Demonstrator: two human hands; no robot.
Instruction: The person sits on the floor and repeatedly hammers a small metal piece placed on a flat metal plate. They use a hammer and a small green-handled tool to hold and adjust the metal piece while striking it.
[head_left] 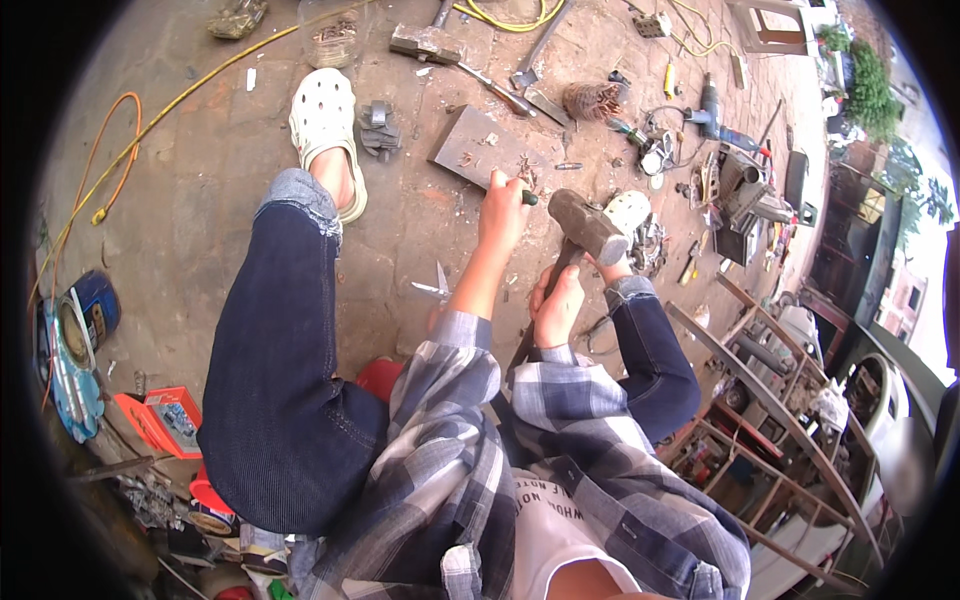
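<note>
My left hand (503, 212) is closed around a short dark green rod (529, 198); one end pokes out beside the fingers, and the rest is hidden. It is over the near right end of a flat metal block (485, 148) on the ground, with small copper-coloured scraps (527, 178) on and beside it. My right hand (560, 305) grips the handle of a sledgehammer (588, 228). The heavy, rusty hammer head is raised to the right of my left hand, partly in front of my right shoe (628, 210).
Beyond the block lie another hammer (425, 44), a coil of copper-coloured wire (592, 100) and a power drill (710, 105). Scissors (437, 284) lie near my left forearm. A metal frame (780, 400) stands at right; a yellow hose (185, 95) crosses the left floor.
</note>
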